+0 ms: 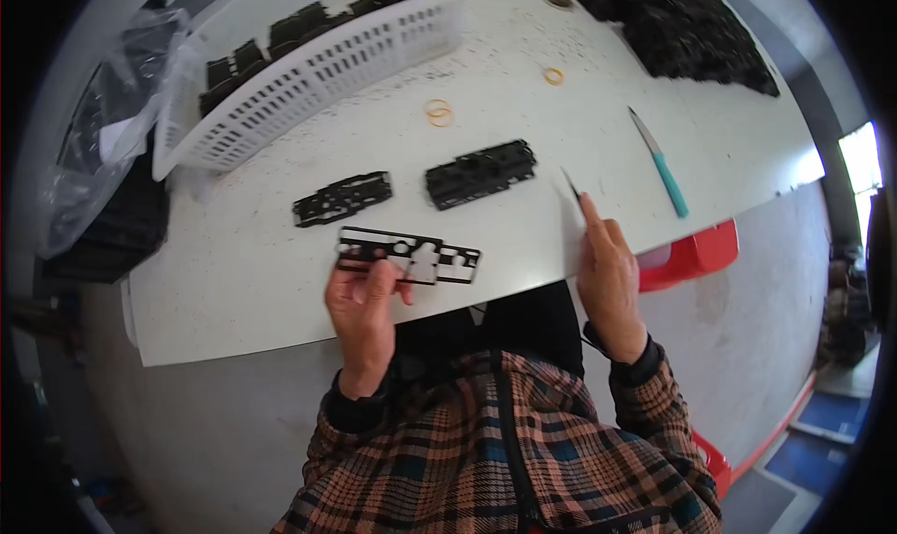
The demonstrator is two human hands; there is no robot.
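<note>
My left hand point(366, 314) pinches a flat black plate with cut-out holes point(428, 254), held just above the near part of the white table. Closed around a knife point(570, 181), my right hand point(609, 282) rests near the table's front edge, index finger stretched along the tool. Its thin blade points away from me; the handle is hidden in my palm. Beyond the held plate lies a small pile of similar black plates point(343, 199). Right of that sits a thicker stack of black plates point(480, 173).
A white perforated basket point(318, 81) holding black parts stands at the far left. Yellow rings point(438, 113), a turquoise-handled knife point(665, 171), a tape roll point(559, 1) and a large black heap point(687, 29) lie on the white table point(523, 95). A red stool point(696, 256) is beside the edge.
</note>
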